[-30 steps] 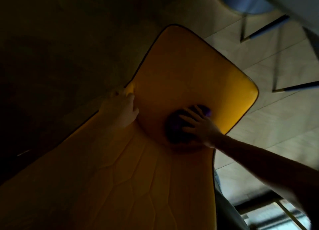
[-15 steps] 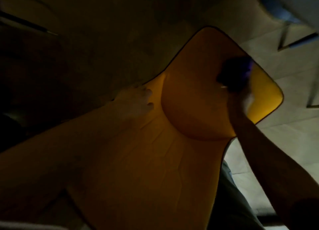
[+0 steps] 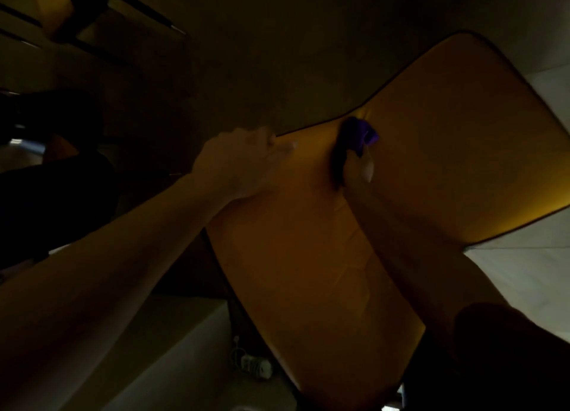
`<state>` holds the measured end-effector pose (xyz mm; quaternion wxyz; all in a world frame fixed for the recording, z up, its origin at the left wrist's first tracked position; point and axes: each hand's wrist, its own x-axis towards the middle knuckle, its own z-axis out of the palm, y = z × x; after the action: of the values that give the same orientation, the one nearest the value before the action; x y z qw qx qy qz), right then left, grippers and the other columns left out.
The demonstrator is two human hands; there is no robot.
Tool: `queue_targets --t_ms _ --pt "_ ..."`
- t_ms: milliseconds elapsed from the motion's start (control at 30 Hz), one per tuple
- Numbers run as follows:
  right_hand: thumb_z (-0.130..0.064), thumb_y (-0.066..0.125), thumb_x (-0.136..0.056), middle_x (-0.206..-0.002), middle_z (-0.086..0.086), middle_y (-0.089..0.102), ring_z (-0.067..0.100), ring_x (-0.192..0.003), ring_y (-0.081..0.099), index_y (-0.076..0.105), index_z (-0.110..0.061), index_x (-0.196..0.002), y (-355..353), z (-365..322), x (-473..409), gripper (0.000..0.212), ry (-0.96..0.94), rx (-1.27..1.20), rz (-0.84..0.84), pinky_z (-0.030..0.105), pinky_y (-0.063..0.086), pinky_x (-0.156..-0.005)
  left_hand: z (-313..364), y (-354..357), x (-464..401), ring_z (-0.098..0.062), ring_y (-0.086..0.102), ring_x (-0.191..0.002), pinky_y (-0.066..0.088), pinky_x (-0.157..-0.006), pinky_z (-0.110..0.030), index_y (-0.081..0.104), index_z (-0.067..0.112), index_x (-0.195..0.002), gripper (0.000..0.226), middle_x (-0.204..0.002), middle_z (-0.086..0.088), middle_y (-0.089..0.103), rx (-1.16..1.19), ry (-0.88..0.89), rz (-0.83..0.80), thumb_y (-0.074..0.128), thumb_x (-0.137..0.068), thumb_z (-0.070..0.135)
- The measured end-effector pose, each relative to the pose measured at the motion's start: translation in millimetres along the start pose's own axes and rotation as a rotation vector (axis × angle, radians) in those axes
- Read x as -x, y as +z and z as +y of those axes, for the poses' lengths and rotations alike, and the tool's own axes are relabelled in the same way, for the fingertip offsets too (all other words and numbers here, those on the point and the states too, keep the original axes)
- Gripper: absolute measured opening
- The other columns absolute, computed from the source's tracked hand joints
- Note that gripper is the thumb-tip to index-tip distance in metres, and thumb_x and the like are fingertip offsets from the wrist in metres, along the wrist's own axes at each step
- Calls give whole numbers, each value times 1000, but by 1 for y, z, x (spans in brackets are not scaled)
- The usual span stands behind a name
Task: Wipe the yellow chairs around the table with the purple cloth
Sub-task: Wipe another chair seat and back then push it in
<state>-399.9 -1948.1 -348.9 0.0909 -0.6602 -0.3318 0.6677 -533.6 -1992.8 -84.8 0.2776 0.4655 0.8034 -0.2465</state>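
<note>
A yellow chair [image 3: 447, 139] with dark piping fills the right half of the dim head view, its seat at the upper right and its backrest running down toward me. My right hand [image 3: 357, 170] is shut on the purple cloth [image 3: 359, 133] and presses it into the crease where seat and backrest meet, near the chair's left edge. My left hand [image 3: 243, 161] grips the backrest's left edge just left of the cloth, fingers curled over the piping. Most of my right hand is in shadow behind the cloth.
A second yellow chair [image 3: 52, 6] with dark legs shows faintly at the top left. Pale floor tiles [image 3: 524, 275] lie to the right of the chair. A small white object with a cable [image 3: 253, 364] lies on the floor at the bottom middle. Dark shapes fill the left side.
My right hand has brought the cloth from the seat's far right corner back to the crease at the chair's left edge. The view has shifted left, and my left forearm now shows.
</note>
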Motion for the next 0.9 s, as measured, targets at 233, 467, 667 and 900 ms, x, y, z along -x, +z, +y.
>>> queue_targets --t_ms 233,467,667,900 --pt "-21 58 -95 -146 13 48 27 -133 47 50 -10 -142 -20 -25 158 49 -393 160 -436 49 40 -110 -1 -24 -17 -29 35 -142 27 -107 -48 13 37 -157 56 -161 -6 29 419 29 -42 20 -104 54" --pt "-30 70 -73 -138 5 48 32 -129 50 55 -46 -114 -104 -4 267 46 -500 289 -863 42 46 -102 -5 -22 -26 -26 52 -114 37 -77 -34 35 26 -152 78 -111 5 57 493 -61 -102 12 -94 74" --pt "-71 56 -70 -123 13 58 26 -105 64 50 -30 -122 -219 45 247 67 -615 828 -672 34 54 -76 13 18 -25 -40 55 -115 40 -79 -42 45 20 -141 63 -132 -16 54 -78 99 -3 37 -96 64" --pt "-51 62 -92 -148 10 42 35 -126 53 37 -22 -149 -247 100 97 68 -176 1113 -321 50 49 -99 39 31 -33 -49 51 -117 46 -83 -50 34 13 -144 67 -137 -23 45 -308 19 -27 35 -98 60"
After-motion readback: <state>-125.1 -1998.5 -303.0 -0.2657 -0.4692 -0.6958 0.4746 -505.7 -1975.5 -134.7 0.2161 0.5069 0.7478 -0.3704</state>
